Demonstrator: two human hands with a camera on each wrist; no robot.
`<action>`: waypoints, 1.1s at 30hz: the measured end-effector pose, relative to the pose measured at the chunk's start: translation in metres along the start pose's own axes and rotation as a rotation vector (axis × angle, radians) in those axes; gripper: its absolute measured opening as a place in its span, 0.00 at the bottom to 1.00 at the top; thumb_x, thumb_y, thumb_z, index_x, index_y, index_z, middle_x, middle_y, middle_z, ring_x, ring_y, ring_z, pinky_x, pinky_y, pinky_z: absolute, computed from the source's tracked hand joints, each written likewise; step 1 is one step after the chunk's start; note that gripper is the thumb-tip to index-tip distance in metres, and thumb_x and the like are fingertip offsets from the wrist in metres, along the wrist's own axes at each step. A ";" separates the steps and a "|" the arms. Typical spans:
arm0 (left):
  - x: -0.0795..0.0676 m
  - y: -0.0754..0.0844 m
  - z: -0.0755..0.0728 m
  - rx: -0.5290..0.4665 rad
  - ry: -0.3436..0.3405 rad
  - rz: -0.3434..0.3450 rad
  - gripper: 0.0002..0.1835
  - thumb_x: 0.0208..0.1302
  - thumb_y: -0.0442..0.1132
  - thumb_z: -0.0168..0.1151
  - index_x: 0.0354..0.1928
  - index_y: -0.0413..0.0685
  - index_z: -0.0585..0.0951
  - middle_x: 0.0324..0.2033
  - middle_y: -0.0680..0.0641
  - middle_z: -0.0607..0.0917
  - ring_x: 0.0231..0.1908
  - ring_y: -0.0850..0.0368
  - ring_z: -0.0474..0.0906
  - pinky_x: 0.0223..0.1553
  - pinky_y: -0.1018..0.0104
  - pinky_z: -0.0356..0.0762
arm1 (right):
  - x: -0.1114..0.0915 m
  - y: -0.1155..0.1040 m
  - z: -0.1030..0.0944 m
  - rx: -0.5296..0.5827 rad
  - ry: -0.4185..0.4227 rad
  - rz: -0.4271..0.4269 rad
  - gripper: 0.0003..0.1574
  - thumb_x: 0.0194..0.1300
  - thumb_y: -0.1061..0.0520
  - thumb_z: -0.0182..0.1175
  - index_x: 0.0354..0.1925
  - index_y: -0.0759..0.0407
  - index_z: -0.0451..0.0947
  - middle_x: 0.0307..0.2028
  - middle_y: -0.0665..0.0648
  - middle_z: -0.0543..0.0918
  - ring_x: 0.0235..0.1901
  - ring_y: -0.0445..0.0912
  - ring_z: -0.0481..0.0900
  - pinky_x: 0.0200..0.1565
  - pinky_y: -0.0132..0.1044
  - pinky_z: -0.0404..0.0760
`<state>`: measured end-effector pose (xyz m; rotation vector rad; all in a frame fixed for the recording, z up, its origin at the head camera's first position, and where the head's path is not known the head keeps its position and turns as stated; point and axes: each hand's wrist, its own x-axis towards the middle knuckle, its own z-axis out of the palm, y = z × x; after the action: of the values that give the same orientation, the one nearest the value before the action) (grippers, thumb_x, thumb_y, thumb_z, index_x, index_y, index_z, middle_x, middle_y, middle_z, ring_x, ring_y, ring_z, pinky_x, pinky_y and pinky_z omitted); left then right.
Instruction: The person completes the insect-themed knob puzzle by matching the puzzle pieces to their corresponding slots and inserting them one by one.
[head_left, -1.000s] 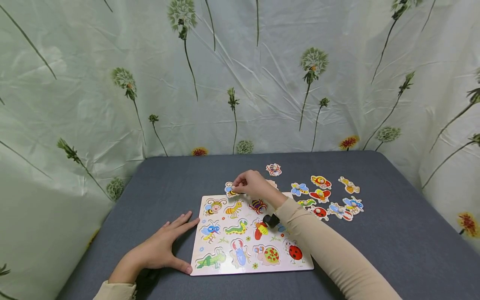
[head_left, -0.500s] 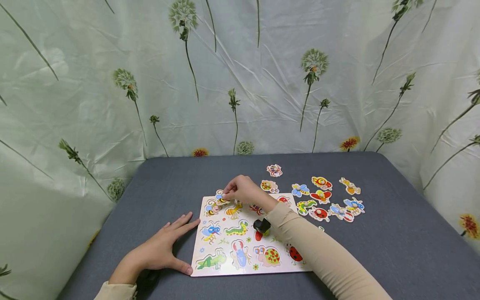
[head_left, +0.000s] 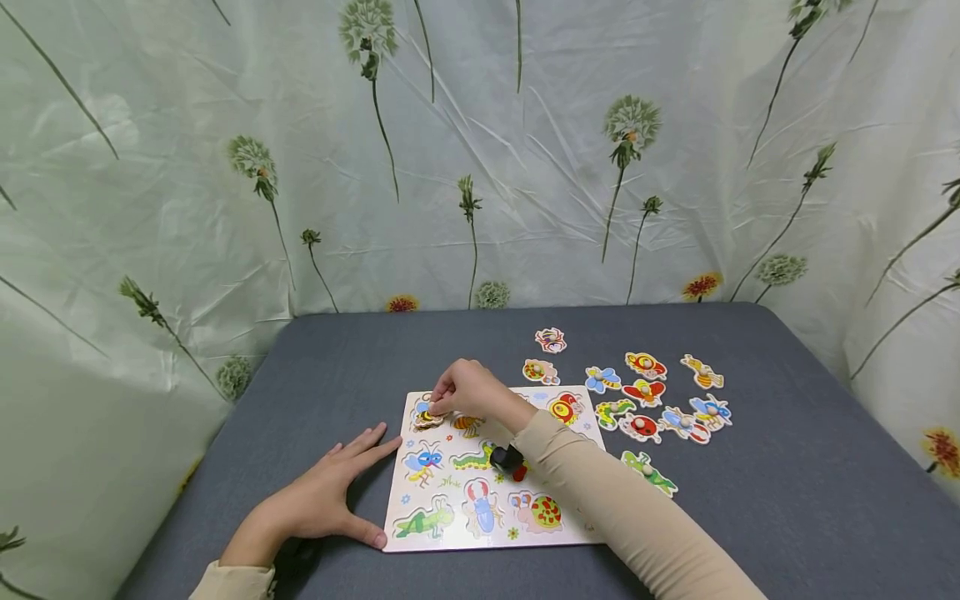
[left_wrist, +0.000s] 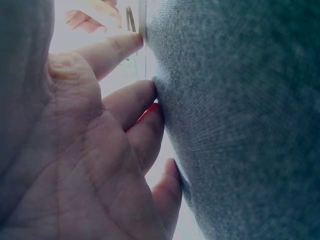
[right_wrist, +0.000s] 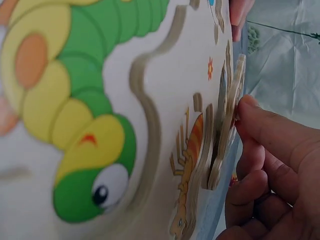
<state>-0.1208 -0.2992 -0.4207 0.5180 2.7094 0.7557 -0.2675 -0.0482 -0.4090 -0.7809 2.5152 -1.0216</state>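
A wooden insect puzzle board [head_left: 438, 542] lies on the table with picture recesses in rows. My right hand [head_left: 474, 392] pinches a bee puzzle piece [head_left: 425, 421] between thumb and fingers, over the board's top-left recess. From the right wrist view, the bee piece [right_wrist: 229, 125] is edge-on, close over the board face beside the yellow ant picture [right_wrist: 185, 185]. My left hand [head_left: 322, 492] lies spread at the board's left side, with the thumb at the lower left corner and a fingertip at the edge. The left wrist view shows its palm [left_wrist: 85, 160] and extended fingers.
Several loose knobbed pieces lie right of and behind the board, among them a spider [head_left: 551, 340], a snail [head_left: 541, 372], a caterpillar [head_left: 615, 412], a ladybug [head_left: 641, 427] and a grasshopper [head_left: 649, 473]. A dandelion-print curtain [head_left: 480, 150] hangs behind the dark grey table [head_left: 360, 350].
My right hand has carried the bee piece left and toward me, from behind the board to over its top-left recess. The left hand has stayed in place.
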 end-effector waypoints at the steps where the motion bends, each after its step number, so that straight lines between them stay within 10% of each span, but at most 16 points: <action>1: 0.000 0.001 0.000 0.001 0.000 0.002 0.70 0.39 0.71 0.86 0.85 0.60 0.62 0.86 0.37 0.55 0.83 0.27 0.52 0.76 0.18 0.48 | 0.000 -0.001 0.001 -0.003 -0.001 0.003 0.07 0.68 0.52 0.76 0.32 0.49 0.92 0.25 0.48 0.87 0.23 0.38 0.72 0.30 0.30 0.69; 33: -0.001 0.003 0.000 0.002 0.002 0.001 0.71 0.38 0.68 0.88 0.85 0.58 0.62 0.85 0.36 0.56 0.83 0.26 0.53 0.77 0.19 0.48 | 0.002 -0.009 0.008 -0.035 -0.023 0.001 0.06 0.67 0.56 0.77 0.31 0.52 0.91 0.21 0.44 0.80 0.22 0.38 0.70 0.27 0.29 0.68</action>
<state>-0.1196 -0.2973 -0.4187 0.5193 2.7125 0.7546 -0.2614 -0.0593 -0.4083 -0.7971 2.5201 -0.9653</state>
